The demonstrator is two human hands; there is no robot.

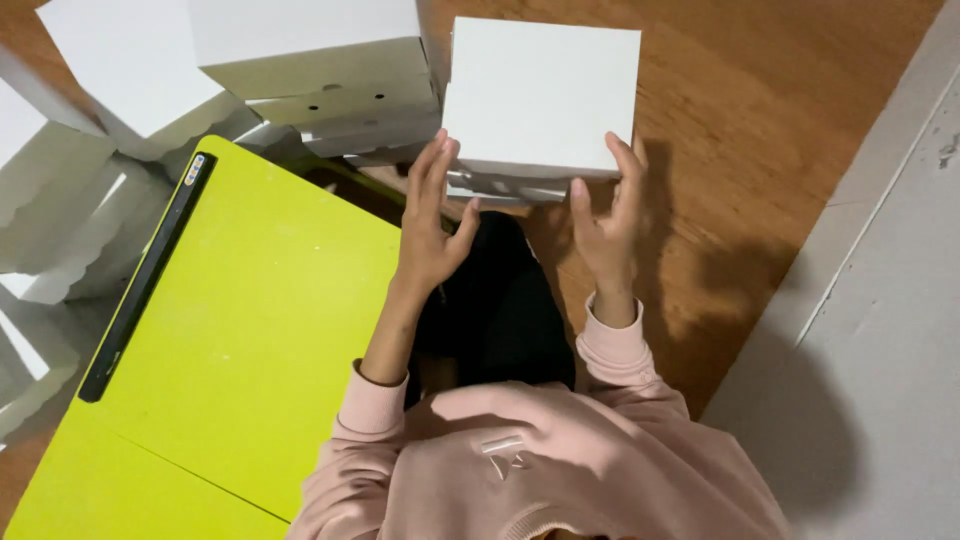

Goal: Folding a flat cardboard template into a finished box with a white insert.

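A closed white cardboard box (pixel 542 92) rests on the wooden floor in front of me. My left hand (pixel 430 225) presses its fingers against the box's near left corner. My right hand (pixel 608 215) touches the near right corner, thumb up along the side. Both hands flank the box's near edge, where a folded flap shows underneath. My pink sleeves and dark trousers fill the lower middle of the view.
A lime-green low table (pixel 240 330) with a black strip (pixel 145 275) along its far-left edge lies at my left. Several other white boxes (pixel 320 60) and flat scalloped cardboard blanks (pixel 60 210) pile up at the upper left. A grey wall (pixel 880 330) runs along the right.
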